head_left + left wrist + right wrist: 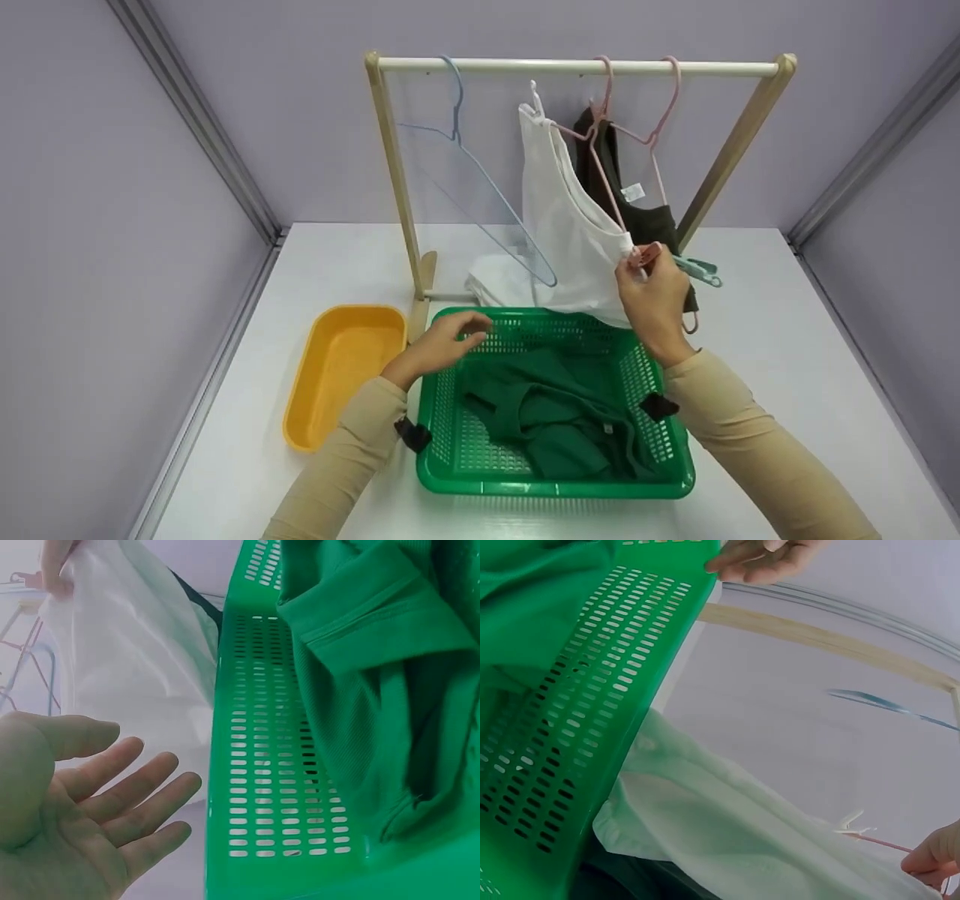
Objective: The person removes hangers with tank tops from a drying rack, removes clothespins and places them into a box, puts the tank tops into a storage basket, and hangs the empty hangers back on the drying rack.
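Tan sleeves [757, 442] reach in from the bottom edge, on either side of a green basket [555, 489] with a crumpled green garment [555, 412] inside. Near the basket's back left corner, the left hand [442, 341] is released, its fingers loosely spread in the left wrist view. Beyond the basket's back right corner, the right hand [656, 296] grasps a pink peg [648, 255] between thumb and fingers, at one shoulder of a white tank top [570, 225]. That top hangs at a slant on a pink hanger [607, 172] from the rack's white bar [510, 66], a white peg [535, 101] at its other shoulder. Just behind it hangs a dark top [649, 223] on another pink hanger [667, 97]; a light green peg [699, 270] shows beside the right hand. Left along the bar is a bare blue hanger [480, 161]. A yellow tub [345, 375] sits left of the basket.
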The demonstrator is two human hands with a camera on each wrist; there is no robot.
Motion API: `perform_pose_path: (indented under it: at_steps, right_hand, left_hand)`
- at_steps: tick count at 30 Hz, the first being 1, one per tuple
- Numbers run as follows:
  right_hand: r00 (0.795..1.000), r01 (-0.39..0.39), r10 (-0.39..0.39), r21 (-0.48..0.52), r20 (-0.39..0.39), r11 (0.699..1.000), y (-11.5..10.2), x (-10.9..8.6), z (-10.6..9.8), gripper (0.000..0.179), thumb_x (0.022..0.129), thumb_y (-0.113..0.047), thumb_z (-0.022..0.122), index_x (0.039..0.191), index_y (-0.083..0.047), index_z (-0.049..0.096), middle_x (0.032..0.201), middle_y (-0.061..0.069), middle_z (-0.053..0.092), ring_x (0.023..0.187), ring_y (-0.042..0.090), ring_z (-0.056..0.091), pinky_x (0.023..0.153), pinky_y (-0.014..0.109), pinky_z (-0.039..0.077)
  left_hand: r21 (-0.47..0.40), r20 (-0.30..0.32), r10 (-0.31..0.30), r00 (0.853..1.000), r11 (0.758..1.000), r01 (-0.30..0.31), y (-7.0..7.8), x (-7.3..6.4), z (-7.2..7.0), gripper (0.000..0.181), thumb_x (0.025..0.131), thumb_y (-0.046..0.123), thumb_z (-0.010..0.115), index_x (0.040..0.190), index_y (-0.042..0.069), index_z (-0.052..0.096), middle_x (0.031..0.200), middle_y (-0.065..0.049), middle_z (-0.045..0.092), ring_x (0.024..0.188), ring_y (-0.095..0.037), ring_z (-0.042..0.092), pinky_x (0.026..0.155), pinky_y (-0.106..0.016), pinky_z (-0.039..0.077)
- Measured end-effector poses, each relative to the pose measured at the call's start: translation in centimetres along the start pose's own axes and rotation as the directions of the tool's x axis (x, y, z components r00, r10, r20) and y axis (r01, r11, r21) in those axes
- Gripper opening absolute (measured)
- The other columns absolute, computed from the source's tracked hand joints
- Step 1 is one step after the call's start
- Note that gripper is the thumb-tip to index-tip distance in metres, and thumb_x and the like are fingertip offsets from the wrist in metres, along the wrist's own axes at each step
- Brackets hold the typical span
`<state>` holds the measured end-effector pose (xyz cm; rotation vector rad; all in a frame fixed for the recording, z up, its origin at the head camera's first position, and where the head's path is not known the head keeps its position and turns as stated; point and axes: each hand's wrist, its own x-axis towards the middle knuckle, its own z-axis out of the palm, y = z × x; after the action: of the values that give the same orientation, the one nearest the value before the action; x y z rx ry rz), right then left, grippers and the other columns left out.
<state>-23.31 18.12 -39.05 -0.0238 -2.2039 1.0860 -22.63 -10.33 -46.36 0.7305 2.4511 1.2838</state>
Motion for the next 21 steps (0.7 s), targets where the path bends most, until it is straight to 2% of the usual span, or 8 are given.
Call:
perform_pose_path:
  at_steps: [5,8,13,17,21]
  right_hand:
    - [1.0,0.002,0.0,0.047,-0.029,0.999,0.26,-0.08,-0.1,0.01,0.086,-0.002,0.063,0.085,0.005,0.056,0.079,0.015,0.062,0.076,0.013,0.055,0.069,-0.002,0.035]
    - [0.999,0.007,-0.004,0.055,-0.054,0.998,0.32,-0.04,-0.13,0.01,0.086,-0.002,0.063,0.082,0.004,0.056,0.077,0.01,0.06,0.075,0.009,0.054,0.069,-0.003,0.037]
    - [0.997,-0.001,0.005,0.061,-0.079,0.998,0.33,0.06,-0.3,0.01,0.086,-0.003,0.063,0.081,0.003,0.056,0.075,0.005,0.058,0.073,0.009,0.055,0.066,-0.003,0.038]
    - [0.996,0.0,0.005,0.063,-0.09,0.998,0.34,0.31,-0.56,0.01,0.085,-0.002,0.062,0.081,0.005,0.058,0.082,0.017,0.067,0.079,0.014,0.062,0.068,-0.005,0.037]
    - [0.996,0.01,-0.002,0.089,-0.089,0.996,0.26,0.46,-0.91,0.009,0.085,0.0,0.062,0.08,0.006,0.057,0.09,0.025,0.069,0.091,0.026,0.068,0.074,-0.005,0.038]
  left_hand:
    - [-0.002,0.005,0.001,1.0,1.0,-0.001,-0.04,0.08,-0.07,0.034,0.102,0.017,0.047,0.132,0.002,0.052,0.134,-0.02,0.056,0.128,-0.034,0.053,0.109,-0.047,0.043]
    - [-0.003,0.011,0.001,1.0,1.0,-0.001,-0.15,-0.09,-0.04,0.035,0.102,0.018,0.047,0.133,0.002,0.051,0.136,-0.02,0.055,0.129,-0.034,0.052,0.11,-0.047,0.043]
    - [0.0,0.009,-0.003,1.0,1.0,0.003,-0.45,-0.48,0.1,0.035,0.102,0.019,0.047,0.132,0.002,0.052,0.136,-0.02,0.055,0.129,-0.034,0.052,0.11,-0.046,0.042]
    - [-0.008,0.004,0.003,1.0,1.0,-0.003,-0.54,-0.62,0.34,0.034,0.102,0.018,0.047,0.131,0.002,0.052,0.135,-0.021,0.055,0.128,-0.034,0.052,0.11,-0.047,0.043]
    - [-0.009,0.004,0.014,1.0,1.0,-0.014,-0.54,-0.63,0.57,0.033,0.102,0.016,0.047,0.131,0.001,0.053,0.133,-0.021,0.056,0.128,-0.034,0.053,0.11,-0.046,0.042]
